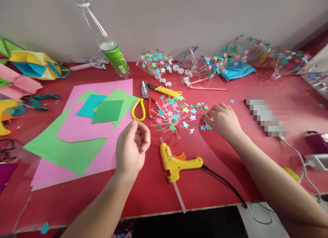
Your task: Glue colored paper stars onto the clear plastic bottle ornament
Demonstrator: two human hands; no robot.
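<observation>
Left hand (130,150): half-curled, seemingly empty.
Right hand (224,123): at loose stars (206,127), can't tell if pinching any.
Plastic piece (173,121): well starred already, with loose ones left.

The right hand (225,124) dips into paper stars (208,127) on the red table (215,188); the left hand (132,147), loosely curled, hovers by the scissors (145,90).
</observation>
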